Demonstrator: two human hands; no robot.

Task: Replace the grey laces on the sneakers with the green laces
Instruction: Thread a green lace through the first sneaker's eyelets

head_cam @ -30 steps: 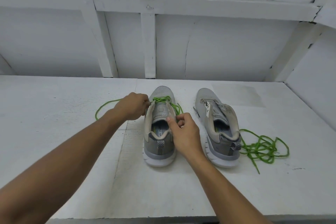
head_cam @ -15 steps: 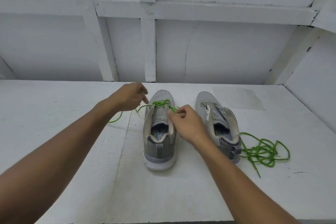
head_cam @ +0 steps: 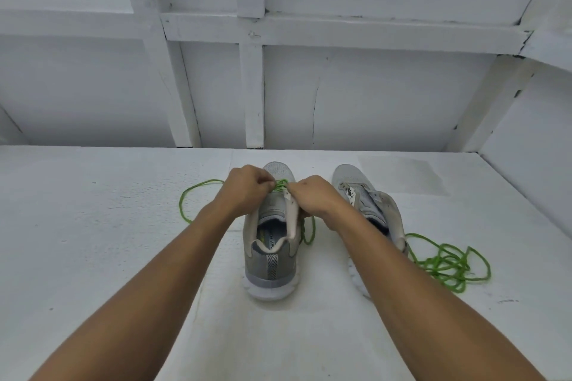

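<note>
Back from its sideways pull, my left hand (head_cam: 247, 187) meets my right hand (head_cam: 312, 198) over the toe-end eyelets of the left sneaker (head_cam: 270, 266), both pinching the green lace (head_cam: 281, 185), so the next crossing can start.

bright, even, diffuse light with a cool bluish cast; the white bench (head_cam: 93, 241) and wall hold a flat, uniform tone. shadows are soft and faint, gathering at the heel of the sneaker (head_cam: 272, 260) and beneath the forearms (head_cam: 154, 288). wide-angle distortion tilts the wall beams (head_cam: 178, 96) outward and splays the forearms toward the lower corners. focus is fair throughout, with fine detail slightly smeared.
</note>
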